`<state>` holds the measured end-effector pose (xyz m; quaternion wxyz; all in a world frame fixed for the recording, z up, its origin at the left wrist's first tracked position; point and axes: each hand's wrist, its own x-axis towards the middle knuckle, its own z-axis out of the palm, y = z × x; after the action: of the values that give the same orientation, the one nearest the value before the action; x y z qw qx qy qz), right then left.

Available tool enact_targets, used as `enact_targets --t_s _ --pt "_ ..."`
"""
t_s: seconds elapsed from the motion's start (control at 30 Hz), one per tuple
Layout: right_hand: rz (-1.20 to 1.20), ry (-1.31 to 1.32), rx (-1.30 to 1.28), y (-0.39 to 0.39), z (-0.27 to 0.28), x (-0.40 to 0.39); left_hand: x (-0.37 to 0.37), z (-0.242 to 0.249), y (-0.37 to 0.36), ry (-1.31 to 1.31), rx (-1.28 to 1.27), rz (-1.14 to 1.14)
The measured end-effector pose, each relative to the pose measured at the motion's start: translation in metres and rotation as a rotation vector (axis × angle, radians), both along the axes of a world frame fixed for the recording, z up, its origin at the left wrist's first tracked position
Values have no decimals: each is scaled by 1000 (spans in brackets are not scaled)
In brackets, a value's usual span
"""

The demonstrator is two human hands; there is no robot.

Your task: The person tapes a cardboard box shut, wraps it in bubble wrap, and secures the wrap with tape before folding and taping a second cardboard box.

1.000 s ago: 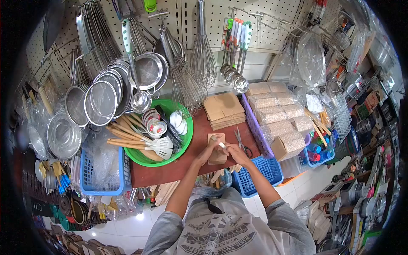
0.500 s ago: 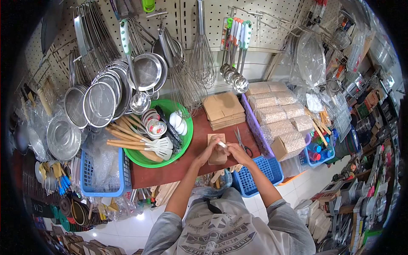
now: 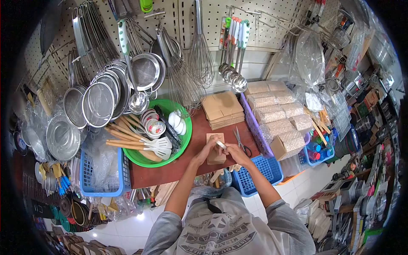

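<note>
The left hand (image 3: 210, 146) is grasping a small white item (image 3: 221, 145) at its three o'clock, ten o'clock from the right hand (image 3: 233, 152), whose grip I can't tell.

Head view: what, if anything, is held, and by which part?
A small white object, held between left hand and right hand; which part is unclear.

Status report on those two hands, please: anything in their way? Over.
Left hand holding small white item, right hand close against it. Brown box just beneath. Scissors lying to the right; nothing visibly blocking.
</note>
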<state>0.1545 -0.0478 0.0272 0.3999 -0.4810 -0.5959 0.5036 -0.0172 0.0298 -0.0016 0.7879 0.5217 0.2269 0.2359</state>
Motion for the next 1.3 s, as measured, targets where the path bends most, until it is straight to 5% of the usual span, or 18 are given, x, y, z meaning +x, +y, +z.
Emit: enact_targets --t_s 0.07,0.2,0.33,0.47,0.67,0.97,1.17,1.3 --pt "-54 1 -20 -1 3 -1 3 -1 -8 220 214 112" --pt "-23 -166 76 -1 15 4 4 3 -9 191 175 87" --pt "-58 -56 94 -5 8 -2 -2 -21 7 40 75 -85" --pt "-25 -97 63 -7 6 3 2 -20 0 -62 -48 37" --pt "-23 -204 -15 -6 17 1 6 -6 -13 143 256 167" --pt "28 21 76 -2 10 -1 -2 -14 -1 -150 -42 -10" --pt "-42 -151 33 1 -12 8 5 -16 -9 143 250 154" --pt "-68 -112 -20 -3 -4 6 2 -7 -11 129 135 110"
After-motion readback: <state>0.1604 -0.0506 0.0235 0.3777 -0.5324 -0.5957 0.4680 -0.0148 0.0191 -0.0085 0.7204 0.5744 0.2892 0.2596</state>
